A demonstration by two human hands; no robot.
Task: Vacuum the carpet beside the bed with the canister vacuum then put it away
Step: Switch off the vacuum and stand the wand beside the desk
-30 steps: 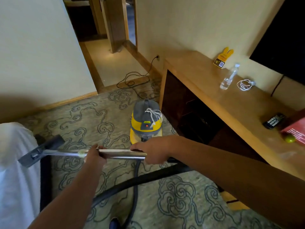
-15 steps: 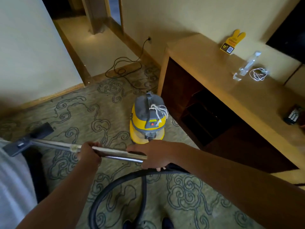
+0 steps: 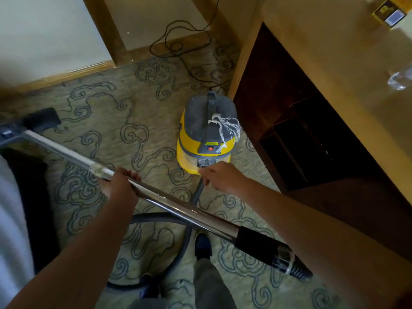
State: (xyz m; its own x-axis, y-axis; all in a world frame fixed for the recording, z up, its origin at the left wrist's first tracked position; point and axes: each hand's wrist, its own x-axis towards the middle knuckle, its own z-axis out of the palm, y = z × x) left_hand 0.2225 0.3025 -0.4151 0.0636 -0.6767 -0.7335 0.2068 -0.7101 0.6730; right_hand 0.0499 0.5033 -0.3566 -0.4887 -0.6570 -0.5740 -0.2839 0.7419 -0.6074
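A yellow canister vacuum (image 3: 201, 141) with a grey lid stands upright on the patterned carpet (image 3: 116, 121), beside the wooden desk. My left hand (image 3: 120, 186) grips the chrome wand (image 3: 169, 204), which runs from the black floor head (image 3: 38, 120) at the left down to a black cuff at the lower right. My right hand (image 3: 219, 176) is off the wand and reaches toward the canister's front, its fingers loosely extended just below the hose socket. The dark hose (image 3: 189, 233) loops on the carpet under the wand.
A wooden desk (image 3: 330, 90) with dark open shelves fills the right side. The black power cord (image 3: 178, 41) lies coiled by the doorway behind the canister. White bedding (image 3: 11, 230) edges the left. My feet (image 3: 202, 244) stand on the carpet below the wand.
My right hand has let go of the wand and moved forward to the canister's front. The wand's rear end has dropped to the lower right, and I am closer to the canister.
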